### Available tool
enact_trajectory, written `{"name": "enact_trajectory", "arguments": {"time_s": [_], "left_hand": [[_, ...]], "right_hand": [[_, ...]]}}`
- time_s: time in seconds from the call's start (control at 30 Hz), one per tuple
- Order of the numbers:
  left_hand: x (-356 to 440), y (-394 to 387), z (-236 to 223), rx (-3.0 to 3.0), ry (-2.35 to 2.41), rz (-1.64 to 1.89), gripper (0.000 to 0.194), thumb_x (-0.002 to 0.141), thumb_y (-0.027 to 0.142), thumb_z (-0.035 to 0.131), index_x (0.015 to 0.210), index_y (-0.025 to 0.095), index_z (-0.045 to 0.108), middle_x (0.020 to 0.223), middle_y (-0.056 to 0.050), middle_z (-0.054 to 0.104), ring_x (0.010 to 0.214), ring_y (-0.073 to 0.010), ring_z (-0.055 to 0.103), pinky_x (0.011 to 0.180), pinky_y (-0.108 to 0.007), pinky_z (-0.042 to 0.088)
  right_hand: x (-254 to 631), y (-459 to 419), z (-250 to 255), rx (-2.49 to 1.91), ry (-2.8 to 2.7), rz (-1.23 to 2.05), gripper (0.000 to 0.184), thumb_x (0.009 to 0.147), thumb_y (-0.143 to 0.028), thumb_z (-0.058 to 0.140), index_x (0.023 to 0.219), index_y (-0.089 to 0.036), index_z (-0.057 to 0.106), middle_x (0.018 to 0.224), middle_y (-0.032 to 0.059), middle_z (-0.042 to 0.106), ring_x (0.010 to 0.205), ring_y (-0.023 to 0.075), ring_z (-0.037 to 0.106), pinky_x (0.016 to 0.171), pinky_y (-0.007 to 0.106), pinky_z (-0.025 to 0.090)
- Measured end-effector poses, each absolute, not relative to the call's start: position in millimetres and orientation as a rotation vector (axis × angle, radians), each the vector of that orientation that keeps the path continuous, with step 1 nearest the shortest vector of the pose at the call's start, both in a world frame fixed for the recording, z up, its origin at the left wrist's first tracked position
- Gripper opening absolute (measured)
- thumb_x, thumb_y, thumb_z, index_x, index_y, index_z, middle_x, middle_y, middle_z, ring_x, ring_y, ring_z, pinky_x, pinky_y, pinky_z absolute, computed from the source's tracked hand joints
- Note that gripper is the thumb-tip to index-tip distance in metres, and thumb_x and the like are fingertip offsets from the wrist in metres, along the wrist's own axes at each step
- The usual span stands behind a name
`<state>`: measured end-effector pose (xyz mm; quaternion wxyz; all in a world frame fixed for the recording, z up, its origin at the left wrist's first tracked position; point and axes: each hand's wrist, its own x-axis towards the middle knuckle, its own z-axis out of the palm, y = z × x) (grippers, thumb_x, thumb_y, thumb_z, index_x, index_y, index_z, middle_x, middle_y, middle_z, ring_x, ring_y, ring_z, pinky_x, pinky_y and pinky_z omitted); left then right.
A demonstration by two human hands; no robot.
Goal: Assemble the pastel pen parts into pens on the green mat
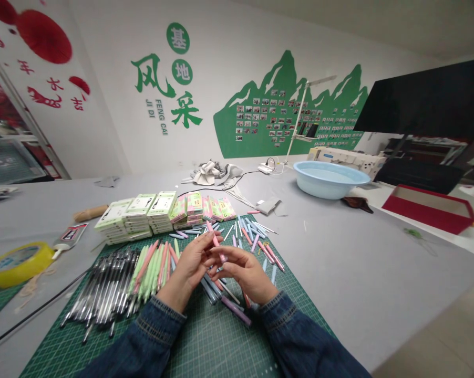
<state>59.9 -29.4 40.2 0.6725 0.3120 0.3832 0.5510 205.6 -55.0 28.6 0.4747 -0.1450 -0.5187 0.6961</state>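
Note:
Between my two hands, above the green cutting mat point(225, 341), is a pink pen point(210, 229). My left hand point(193, 262) has its fingers closed round the pen's upper part. My right hand point(243, 268) pinches its lower end with thumb and fingers. Under and behind the hands lie loose pens and pen parts in blue, purple and pink, among them a purple pen point(236, 311). Left of my left hand rest green and pink pens point(154, 265) in a row. Farther left is a heap of clear pens with black ends point(106, 289).
White-green boxes point(140, 205) and pink-green boxes point(194, 203) stand stacked behind the mat. Yellow tape point(18, 264) and a glue tube point(70, 236) lie at left. A blue basin point(327, 181), a sewing machine point(347, 158) and a red box point(426, 207) are at right.

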Motion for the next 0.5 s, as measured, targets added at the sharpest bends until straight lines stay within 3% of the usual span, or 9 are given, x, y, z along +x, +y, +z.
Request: {"name": "enact_trajectory", "arguments": {"time_s": [0.23,0.5], "left_hand": [[60.2,-28.5,29.2,0.71,0.767,1.258,0.028,0.074,0.034,0.068,0.093,0.013,0.064,0.067,0.0,0.061,0.045,-0.0084,0.055,0.038,-0.018,0.042],[53.0,-27.8,30.2,0.754,0.838,1.263,0.033,0.071,0.034,0.07,0.096,0.013,0.064,0.071,-0.002,0.063,0.051,-0.0099,0.057,0.04,-0.019,0.043]], "right_hand": [[198.1,-55.3,19.7,-0.384,-1.268,1.616,0.022,0.08,-0.02,0.061,0.102,-0.017,0.066,0.092,0.0066,0.066,0.079,0.0181,0.064,0.074,0.038,0.055],[199.8,-57.6,24.7,-0.32,-1.324,1.736,0.035,0.077,-0.019,0.064,0.112,-0.021,0.062,0.098,0.0065,0.064,0.087,0.02,0.062,0.075,0.04,0.055]]}}
